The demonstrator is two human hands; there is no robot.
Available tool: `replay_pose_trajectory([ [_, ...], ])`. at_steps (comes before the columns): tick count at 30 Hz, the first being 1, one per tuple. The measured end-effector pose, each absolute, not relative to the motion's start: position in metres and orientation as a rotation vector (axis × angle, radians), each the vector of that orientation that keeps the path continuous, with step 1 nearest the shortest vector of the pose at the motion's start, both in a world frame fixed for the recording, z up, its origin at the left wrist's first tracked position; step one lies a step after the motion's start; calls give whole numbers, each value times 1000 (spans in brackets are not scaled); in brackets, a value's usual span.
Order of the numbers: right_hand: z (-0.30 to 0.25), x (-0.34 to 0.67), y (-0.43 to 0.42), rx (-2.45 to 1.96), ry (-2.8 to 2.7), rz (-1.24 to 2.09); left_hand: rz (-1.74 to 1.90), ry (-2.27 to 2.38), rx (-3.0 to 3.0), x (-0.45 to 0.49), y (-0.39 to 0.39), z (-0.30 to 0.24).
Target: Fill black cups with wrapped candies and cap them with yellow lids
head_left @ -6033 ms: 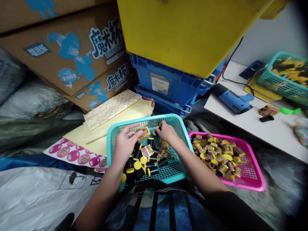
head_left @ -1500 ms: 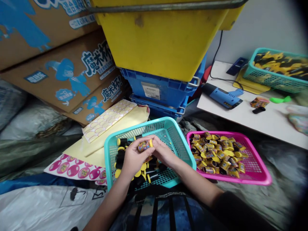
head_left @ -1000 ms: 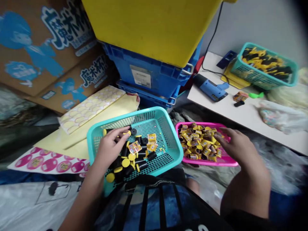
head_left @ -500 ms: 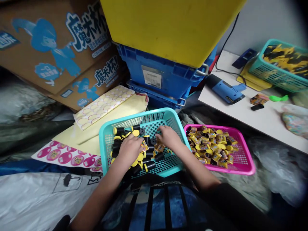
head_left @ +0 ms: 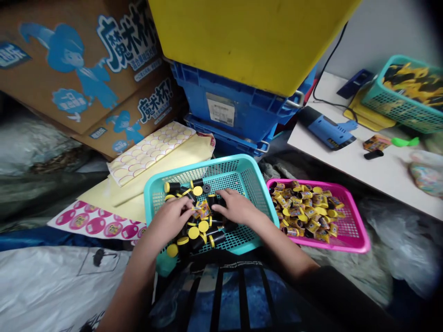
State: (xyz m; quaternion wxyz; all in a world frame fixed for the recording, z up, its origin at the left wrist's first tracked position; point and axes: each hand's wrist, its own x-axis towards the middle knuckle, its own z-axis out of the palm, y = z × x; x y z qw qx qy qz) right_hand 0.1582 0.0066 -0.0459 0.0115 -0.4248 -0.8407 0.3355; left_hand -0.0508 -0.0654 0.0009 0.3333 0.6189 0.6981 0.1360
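Observation:
A turquoise basket (head_left: 258,184) in front of me holds several small black canisters (head_left: 217,238) with yellow lids. Inside it, my left hand (head_left: 171,216) pinches the edge of a small printed wrapper (head_left: 203,210), yellow and orange. Facing it, my right hand (head_left: 237,207) has its thumb and fingers around a black canister (head_left: 212,201), partly hidden by the hand. Loose yellow lids (head_left: 194,232) show among the canisters below the left hand.
To the right, a pink basket (head_left: 358,226) holds many wrapped canisters. Blue crates (head_left: 242,115) and cartons (head_left: 86,69) stand behind, with sticker sheets (head_left: 104,221) at left. A white table (head_left: 311,143) carries a blue heat gun (head_left: 327,129) and another turquoise basket (head_left: 398,101).
My left hand has drawn back slightly to the left and now pinches the wrapper. My right hand has moved a little left and closed around a black canister.

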Motion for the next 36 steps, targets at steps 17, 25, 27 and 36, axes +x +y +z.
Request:
replay_pose_trajectory([
  [17,-19,173,17,-949,-1447,1910,1098,1873,974,-38,-64,20],
  [25,-14,160,8,-820,-1283,1865,1211,1811,957,-32,-57,10],
  [27,-16,159,6,-820,-1266,1857,1272,1796,953,-33,-58,7],
  [36,-8,160,3,-882,-1269,1832,1307,1714,997,-24,-58,9],
])
